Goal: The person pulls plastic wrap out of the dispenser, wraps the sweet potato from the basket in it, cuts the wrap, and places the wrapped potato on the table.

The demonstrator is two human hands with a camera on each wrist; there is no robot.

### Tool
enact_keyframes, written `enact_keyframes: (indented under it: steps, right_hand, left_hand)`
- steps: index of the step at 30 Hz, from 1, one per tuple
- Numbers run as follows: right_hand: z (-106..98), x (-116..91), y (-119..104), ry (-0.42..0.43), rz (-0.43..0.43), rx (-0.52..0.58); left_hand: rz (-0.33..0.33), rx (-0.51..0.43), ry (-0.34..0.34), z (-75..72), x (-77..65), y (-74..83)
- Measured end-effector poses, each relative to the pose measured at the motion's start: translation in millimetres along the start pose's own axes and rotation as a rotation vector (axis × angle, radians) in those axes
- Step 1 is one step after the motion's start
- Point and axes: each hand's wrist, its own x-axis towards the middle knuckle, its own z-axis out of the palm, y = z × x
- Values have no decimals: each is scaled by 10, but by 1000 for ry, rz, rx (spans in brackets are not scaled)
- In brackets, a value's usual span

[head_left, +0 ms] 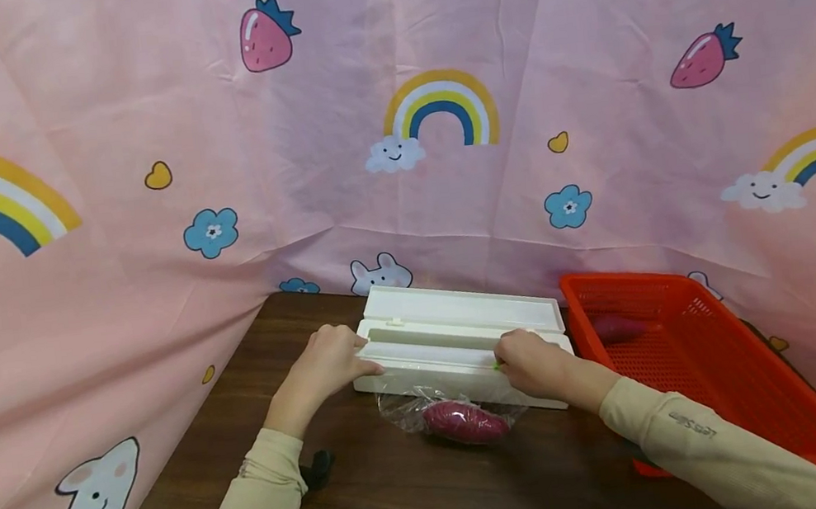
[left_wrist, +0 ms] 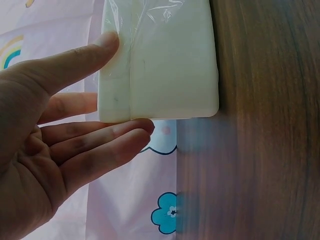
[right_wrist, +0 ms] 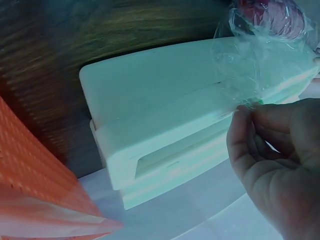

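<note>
A long white cling film dispenser [head_left: 459, 382] lies on the table with its lid [head_left: 458, 306] tipped back and a film roll [head_left: 426, 352] inside. My left hand [head_left: 330, 360] holds its left end, thumb [left_wrist: 109, 44] on the front edge and fingers around the end. At the front edge, right of the middle, my right hand [head_left: 535, 364] pinches a small green slide cutter [right_wrist: 257, 102] between thumb and forefinger. Clear film [right_wrist: 242, 65] hangs over the front of the dispenser. Before it rests a purple sweet potato [head_left: 464, 421], covered by that film.
To the right stands a red plastic basket [head_left: 717, 355] with another purple sweet potato [head_left: 619, 328] in it, close to my right forearm. A small black object [head_left: 317, 470] lies beside my left sleeve on the dark wooden table [head_left: 374, 499]. A pink patterned cloth [head_left: 342, 195] hangs behind.
</note>
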Motion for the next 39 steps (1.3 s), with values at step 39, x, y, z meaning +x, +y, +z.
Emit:
enact_keyframes:
  steps: [39]
  right_hand:
    - [183, 187, -115, 198, -121, 2]
  left_hand:
    - [89, 55, 65, 23, -3, 82]
